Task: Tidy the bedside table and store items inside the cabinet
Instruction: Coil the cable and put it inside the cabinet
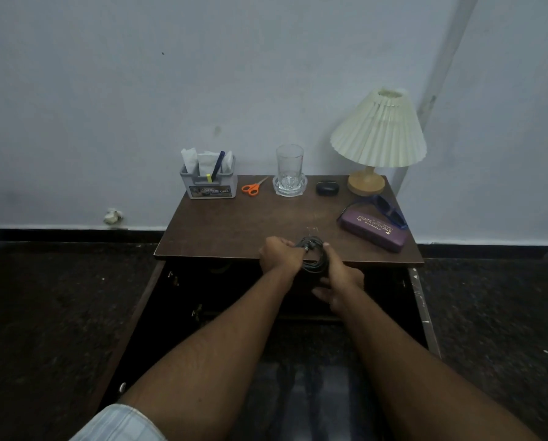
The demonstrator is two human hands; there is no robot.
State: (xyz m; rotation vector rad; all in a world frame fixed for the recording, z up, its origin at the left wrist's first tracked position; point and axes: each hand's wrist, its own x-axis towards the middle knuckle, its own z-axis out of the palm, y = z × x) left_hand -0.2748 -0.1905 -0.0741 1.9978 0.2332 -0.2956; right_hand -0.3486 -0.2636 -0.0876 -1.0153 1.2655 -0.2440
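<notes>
A dark coiled cable [314,256] is held at the front edge of the brown bedside table [234,227]. My left hand [279,254] grips its upper end, and my right hand [338,286] is wrapped through the coil from below. On the tabletop lie orange scissors [252,187], a glass [289,168] standing in a glass dish, a small black case [327,188], blue sunglasses [385,210] and a purple spectacle case [374,229]. A grey organiser [209,183] with papers and pens stands at the back left. Below the table the cabinet [221,297] stands open and dark inside.
A lamp [377,138] with a pleated cream shade stands at the back right corner. The cabinet doors [139,313] swing out on both sides toward me. A crumpled white scrap [113,216] lies on the floor by the wall at left.
</notes>
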